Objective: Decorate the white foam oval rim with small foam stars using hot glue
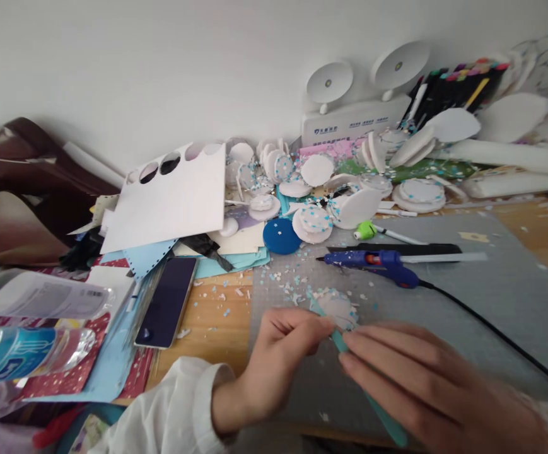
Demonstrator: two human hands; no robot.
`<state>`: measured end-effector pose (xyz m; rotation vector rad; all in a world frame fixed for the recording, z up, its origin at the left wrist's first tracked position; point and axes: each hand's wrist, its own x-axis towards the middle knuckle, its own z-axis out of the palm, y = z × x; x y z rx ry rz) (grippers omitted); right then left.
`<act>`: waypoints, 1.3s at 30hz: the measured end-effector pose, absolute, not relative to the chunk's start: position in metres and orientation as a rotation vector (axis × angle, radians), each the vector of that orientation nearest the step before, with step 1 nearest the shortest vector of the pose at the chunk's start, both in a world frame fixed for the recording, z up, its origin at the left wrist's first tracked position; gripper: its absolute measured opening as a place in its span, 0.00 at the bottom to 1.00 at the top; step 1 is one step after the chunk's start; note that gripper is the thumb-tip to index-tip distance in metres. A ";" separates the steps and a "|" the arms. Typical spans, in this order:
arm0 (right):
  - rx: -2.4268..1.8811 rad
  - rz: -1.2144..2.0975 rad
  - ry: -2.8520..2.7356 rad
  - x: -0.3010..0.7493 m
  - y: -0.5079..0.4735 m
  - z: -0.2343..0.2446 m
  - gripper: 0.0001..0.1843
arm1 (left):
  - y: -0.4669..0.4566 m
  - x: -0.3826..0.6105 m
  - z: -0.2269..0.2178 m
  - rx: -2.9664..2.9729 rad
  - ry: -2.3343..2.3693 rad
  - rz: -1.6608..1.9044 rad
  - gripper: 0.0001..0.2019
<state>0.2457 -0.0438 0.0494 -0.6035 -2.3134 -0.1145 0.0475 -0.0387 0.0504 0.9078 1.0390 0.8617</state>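
Open mat is stretching to the right; clutter is hemming in the back and left.

The grey mat [510,293] is giving room beyond the right hand [420,372], though a black cord [491,332] is slanting across. The glue gun [382,263] is barring the way behind that hand, piled white discs [314,221] are crowding the back, and the phone [167,302] and bottles [41,293] are blocking the left.

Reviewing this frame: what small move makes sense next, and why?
Probably easing the far end of the teal strip over the flecked white disc with the left hand. That hand's fingertips pinch the strip by the disc's edge, while the right hand has its fingers along the nearer length.
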 end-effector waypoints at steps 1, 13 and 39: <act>-0.468 -0.186 -2.345 0.243 -0.039 0.049 0.18 | -0.039 0.049 0.050 0.912 1.044 0.871 0.23; -0.703 0.107 -2.057 0.245 -0.017 0.026 0.15 | -0.026 0.041 0.055 1.484 1.219 0.794 0.14; -0.926 1.039 -1.332 0.225 -0.021 0.025 0.01 | 0.006 -0.010 0.068 1.891 0.883 0.285 0.09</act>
